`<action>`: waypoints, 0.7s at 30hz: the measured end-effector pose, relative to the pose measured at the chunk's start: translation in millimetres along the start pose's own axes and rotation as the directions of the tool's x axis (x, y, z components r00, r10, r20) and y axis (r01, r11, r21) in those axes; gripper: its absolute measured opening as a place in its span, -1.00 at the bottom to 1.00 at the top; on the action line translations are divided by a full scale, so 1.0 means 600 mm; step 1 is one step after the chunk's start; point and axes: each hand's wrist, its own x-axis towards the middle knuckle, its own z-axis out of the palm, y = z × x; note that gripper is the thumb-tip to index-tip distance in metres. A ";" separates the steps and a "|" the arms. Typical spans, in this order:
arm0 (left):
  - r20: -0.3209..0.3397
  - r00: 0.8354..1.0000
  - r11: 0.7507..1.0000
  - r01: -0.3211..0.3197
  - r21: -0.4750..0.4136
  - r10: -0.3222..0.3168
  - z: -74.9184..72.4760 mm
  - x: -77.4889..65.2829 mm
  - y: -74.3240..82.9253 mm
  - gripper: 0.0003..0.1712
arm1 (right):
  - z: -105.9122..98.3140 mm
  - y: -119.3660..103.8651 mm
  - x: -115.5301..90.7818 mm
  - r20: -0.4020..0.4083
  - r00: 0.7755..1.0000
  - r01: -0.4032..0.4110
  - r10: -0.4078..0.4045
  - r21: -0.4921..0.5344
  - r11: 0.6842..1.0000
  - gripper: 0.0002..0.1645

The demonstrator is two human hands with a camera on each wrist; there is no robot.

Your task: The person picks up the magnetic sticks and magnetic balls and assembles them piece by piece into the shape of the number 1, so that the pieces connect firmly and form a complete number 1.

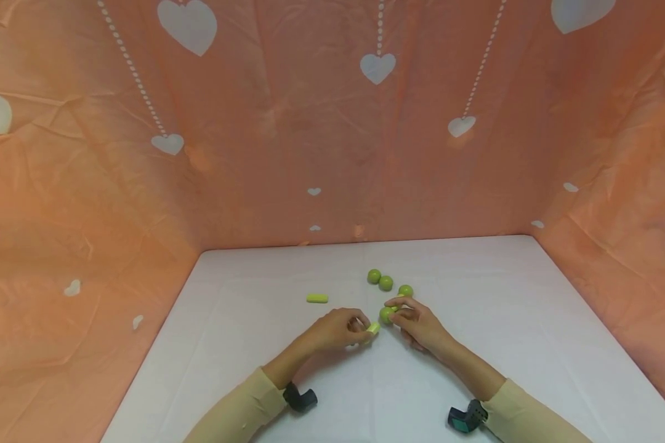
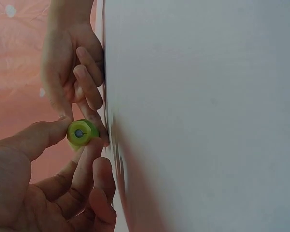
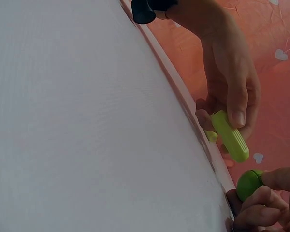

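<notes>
My left hand (image 1: pixel 337 329) pinches a short yellow-green rod (image 1: pixel 374 328) between thumb and fingers, just above the table. The right wrist view shows the rod (image 3: pixel 231 137) as ribbed; in the left wrist view its near end has a round grey metallic centre. Close on its right, my right hand (image 1: pixel 423 327) pinches a green ball (image 1: pixel 386 315) with thumb and fingers. The rod and this ball (image 3: pixel 249 184) stand slightly apart. Another yellow-green piece shows behind the right fingertips, near a second green ball (image 1: pixel 406 290); whether they join is hidden.
Farther back on the white table (image 1: pixel 255 277) lie two green balls (image 1: pixel 379 280) side by side. Another yellow-green rod (image 1: pixel 317 298) lies to their left. Orange cloth (image 1: pixel 288 154) with white hearts hangs around the table. Both wrists wear black devices (image 1: pixel 300 399).
</notes>
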 end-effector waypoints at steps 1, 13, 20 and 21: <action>0.001 1.000 1.000 0.003 -0.001 -0.003 0.001 0.001 0.000 -0.70 | 0.000 0.000 0.000 0.001 1.000 0.002 -0.002 0.000 1.000 -0.58; 0.000 1.000 1.000 -0.007 0.005 0.007 0.004 0.007 0.007 -0.68 | 0.000 0.006 0.003 -0.006 1.000 -0.001 0.001 -0.018 1.000 -0.59; -0.009 1.000 1.000 -0.010 0.023 0.010 0.007 0.009 0.012 -0.65 | 0.001 0.008 0.003 -0.008 1.000 0.001 -0.001 -0.020 1.000 -0.60; -0.013 1.000 1.000 -0.012 0.022 0.012 0.007 0.010 0.012 -0.65 | 0.001 0.008 0.003 -0.009 1.000 0.000 0.000 -0.020 1.000 -0.60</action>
